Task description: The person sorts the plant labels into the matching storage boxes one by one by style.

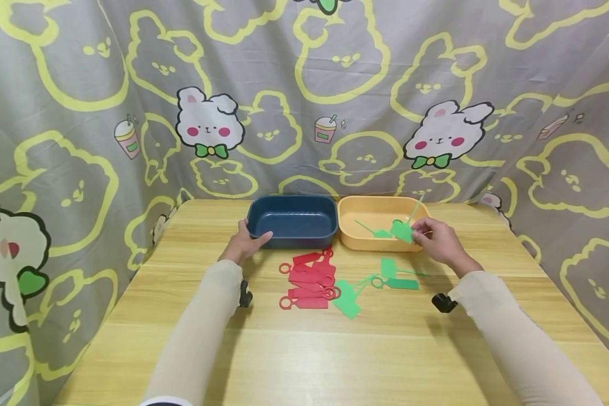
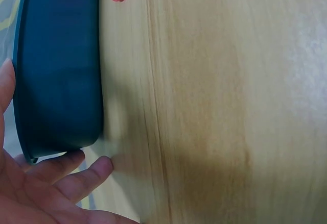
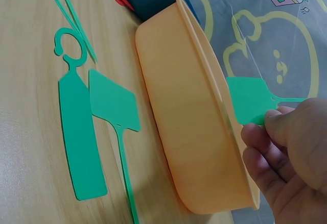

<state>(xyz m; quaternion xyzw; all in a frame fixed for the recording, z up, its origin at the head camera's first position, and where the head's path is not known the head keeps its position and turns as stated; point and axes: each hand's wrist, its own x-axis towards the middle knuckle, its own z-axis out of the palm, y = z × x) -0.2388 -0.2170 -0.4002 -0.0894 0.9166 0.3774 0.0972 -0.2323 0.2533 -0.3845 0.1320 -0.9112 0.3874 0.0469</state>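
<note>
At the left end of the dark blue basin (image 1: 291, 244) my left hand (image 1: 245, 242) holds it, thumb over the rim and fingers against the outside in the left wrist view. My right hand (image 1: 436, 239) pinches a green flag-shaped tag (image 3: 250, 99) by its blade near the stem, above the right end of the yellow basin (image 1: 355, 242). Inside that basin lies another green tag (image 1: 383, 233). On the table before it are a green ring-ended tag (image 3: 82, 137), a green flag-shaped tag (image 3: 115, 101) and further green tags (image 1: 346, 299).
Several red tags (image 1: 309, 276), some with ring ends, lie overlapping in front of the blue basin. The two basins stand side by side at the table's (image 1: 304, 361) back edge. A patterned grey curtain (image 1: 274, 67) hangs close behind them.
</note>
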